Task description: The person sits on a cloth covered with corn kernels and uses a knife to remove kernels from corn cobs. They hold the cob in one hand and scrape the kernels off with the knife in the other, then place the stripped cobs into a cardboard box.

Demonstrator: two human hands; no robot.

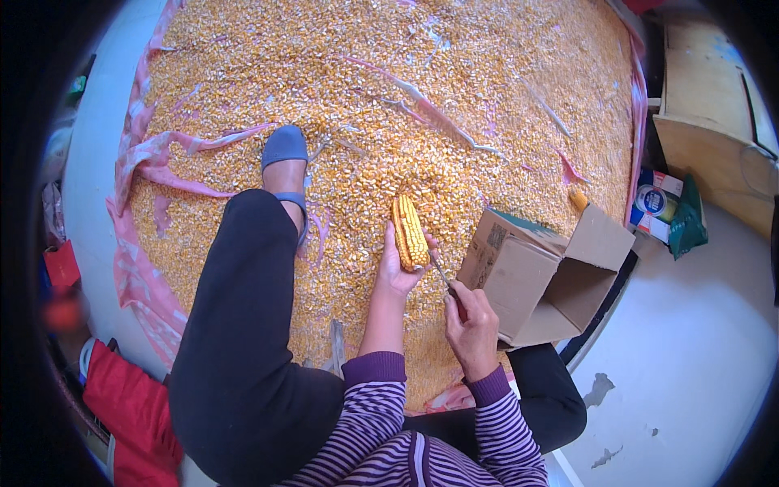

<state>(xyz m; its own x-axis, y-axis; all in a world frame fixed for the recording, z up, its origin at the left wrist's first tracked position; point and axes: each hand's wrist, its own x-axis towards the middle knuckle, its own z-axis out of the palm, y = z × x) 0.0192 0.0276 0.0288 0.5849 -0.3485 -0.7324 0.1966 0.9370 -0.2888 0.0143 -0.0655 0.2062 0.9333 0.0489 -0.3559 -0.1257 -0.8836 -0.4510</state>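
An ear of dried yellow corn (411, 234) lies lengthwise in my left hand (398, 268), its far end pointing away from me. A dark groove runs down its left side, where kernels are gone. My right hand (473, 319) grips a thin metal tool (443, 271) with a dark handle; its exact kind is hard to make out. The tool's tip is close to the near right side of the ear, and I cannot tell whether it touches. Under both hands spreads a wide layer of loose corn kernels (365, 164).
An open cardboard box (529, 286) lies on its side by my right hand. Another corn ear (578, 199) shows behind its flap. Pink sheeting (140, 164) edges the kernels. My blue clog (285, 146) rests among them. At right are a wooden cabinet (712, 146) and a green bag (689, 222).
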